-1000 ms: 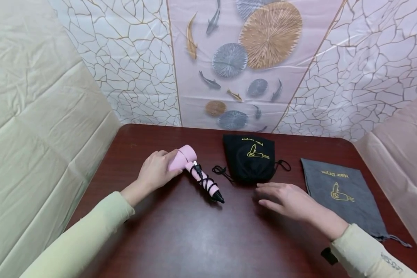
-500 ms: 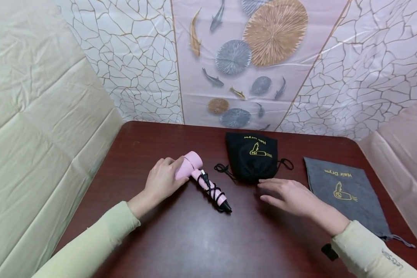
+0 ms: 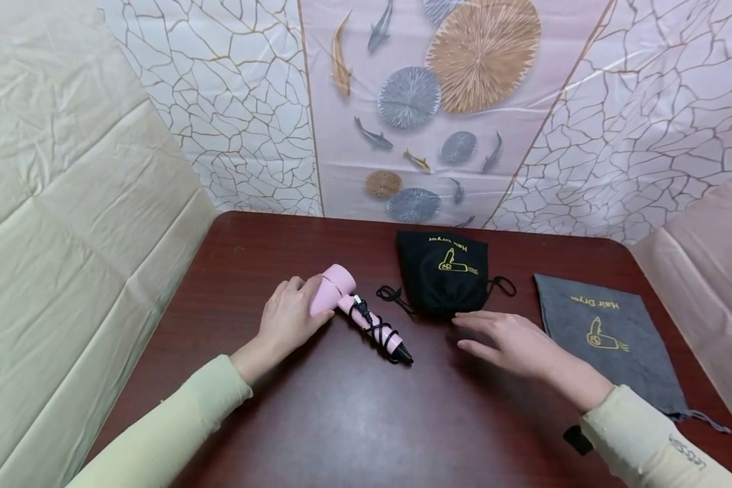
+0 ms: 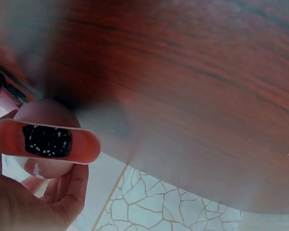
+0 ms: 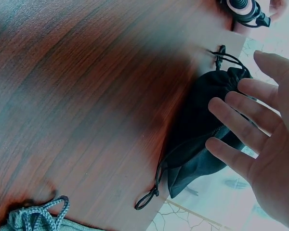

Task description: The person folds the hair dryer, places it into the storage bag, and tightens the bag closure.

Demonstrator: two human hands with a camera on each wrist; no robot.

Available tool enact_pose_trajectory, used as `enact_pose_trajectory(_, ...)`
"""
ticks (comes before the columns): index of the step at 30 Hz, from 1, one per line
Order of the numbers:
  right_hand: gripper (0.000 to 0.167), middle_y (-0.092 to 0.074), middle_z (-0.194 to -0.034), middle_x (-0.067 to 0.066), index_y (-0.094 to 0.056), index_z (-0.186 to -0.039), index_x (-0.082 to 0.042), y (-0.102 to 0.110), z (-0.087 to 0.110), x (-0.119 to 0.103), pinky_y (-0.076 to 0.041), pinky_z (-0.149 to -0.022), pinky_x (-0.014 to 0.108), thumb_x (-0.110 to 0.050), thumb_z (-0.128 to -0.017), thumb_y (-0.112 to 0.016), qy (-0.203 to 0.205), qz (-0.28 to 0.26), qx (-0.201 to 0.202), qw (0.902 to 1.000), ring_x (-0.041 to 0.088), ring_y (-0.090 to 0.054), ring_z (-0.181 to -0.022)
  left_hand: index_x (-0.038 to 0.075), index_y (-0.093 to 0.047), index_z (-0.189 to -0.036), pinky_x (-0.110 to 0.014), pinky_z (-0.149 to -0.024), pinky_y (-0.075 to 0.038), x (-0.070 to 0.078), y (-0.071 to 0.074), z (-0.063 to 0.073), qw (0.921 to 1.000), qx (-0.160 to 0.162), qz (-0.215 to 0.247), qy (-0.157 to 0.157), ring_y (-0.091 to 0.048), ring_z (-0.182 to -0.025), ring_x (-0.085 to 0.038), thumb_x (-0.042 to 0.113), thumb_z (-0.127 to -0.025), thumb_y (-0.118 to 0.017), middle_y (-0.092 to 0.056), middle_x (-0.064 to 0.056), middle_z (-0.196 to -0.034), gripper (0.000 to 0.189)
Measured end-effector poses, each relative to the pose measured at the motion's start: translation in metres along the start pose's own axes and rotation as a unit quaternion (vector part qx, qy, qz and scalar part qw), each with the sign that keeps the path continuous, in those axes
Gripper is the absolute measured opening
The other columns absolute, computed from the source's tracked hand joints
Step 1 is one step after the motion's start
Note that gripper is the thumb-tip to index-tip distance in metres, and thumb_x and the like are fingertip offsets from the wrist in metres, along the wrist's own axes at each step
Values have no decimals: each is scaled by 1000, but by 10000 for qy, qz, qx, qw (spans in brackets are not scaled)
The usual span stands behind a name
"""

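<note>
My left hand [image 3: 291,312] grips the barrel of a pink hair dryer [image 3: 323,297], with fingers and thumb round it in the left wrist view. The handle [image 3: 366,324] points toward the front right, wound with a black cord that carries a plug. In the left wrist view the open nozzle [image 4: 88,144] of the dryer [image 4: 45,113] faces the camera, dark mesh inside. My right hand [image 3: 512,346] hovers near the cinched mouth of a black drawstring bag [image 3: 442,274]; its fingers [image 5: 236,118] are spread and hold nothing. Whether they touch the bag [image 5: 202,106] I cannot tell.
A grey drawstring bag [image 3: 606,346] printed "Hair Dryer" lies flat at the right of the dark red wooden table [image 3: 366,420]. The black bag's cords stick out on both sides. Patterned cloth walls [image 3: 250,135] close off the back and sides.
Against the table, the hair dryer has come a little toward me and right with my left hand, and its handle has swung slightly. My right hand stays by the black bag. The head view shifted slightly.
</note>
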State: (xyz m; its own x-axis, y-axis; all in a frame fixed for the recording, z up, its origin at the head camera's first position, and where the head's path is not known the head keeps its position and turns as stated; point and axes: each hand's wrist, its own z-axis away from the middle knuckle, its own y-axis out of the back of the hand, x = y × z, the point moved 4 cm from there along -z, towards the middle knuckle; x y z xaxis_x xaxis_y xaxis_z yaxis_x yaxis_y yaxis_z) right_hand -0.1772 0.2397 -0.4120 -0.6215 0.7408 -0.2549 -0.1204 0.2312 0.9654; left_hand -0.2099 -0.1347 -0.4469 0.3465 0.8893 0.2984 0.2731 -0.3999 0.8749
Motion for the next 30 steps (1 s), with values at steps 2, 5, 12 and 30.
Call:
enact_pose_trajectory(2, 41, -71, -138, 10, -72, -138, -9, 1, 1, 0, -58, -97, 56, -30, -103, -72, -8, 12, 12, 10000, 31, -70, -125, 8, -67, -133, -55, -65, -57, 2, 0, -1, 10000, -56, -18, 65, -62, -88, -40, 35, -78, -95, -66, -20, -100, 68)
enact_pose_trajectory(5, 41, -71, -139, 10, -72, -138, -9, 2, 1, 0, -58, -97, 57, -29, -102, -73, -11, 14, 18, 10000, 31, -70, -125, 5, -66, -132, -55, -66, -57, 5, 0, -2, 9997, -152, -54, 169, -61, -87, -40, 36, -77, -95, -64, -21, -101, 69)
enact_pose_trajectory(12, 41, -71, -139, 10, -73, -138, -11, 2, 3, -2, -59, -95, 56, -31, -103, -73, -14, -3, -17, 10000, 31, -70, -124, -2, -64, -118, -55, -70, -59, 8, 0, 1, 9991, -260, -76, 325, -59, -89, -42, 43, -75, -96, -61, -20, -101, 69)
enact_pose_trajectory(30, 40, -72, -137, 9, -74, -137, -13, 14, 13, 1, -60, -93, 54, -34, -103, -73, -81, 25, 58, 9999, 30, -72, -122, 15, -62, -150, -52, -101, -56, -38, 56, -5, 9395, -1203, -1289, -2937, -60, -137, -35, 28, -86, -90, -62, -14, -150, 71)
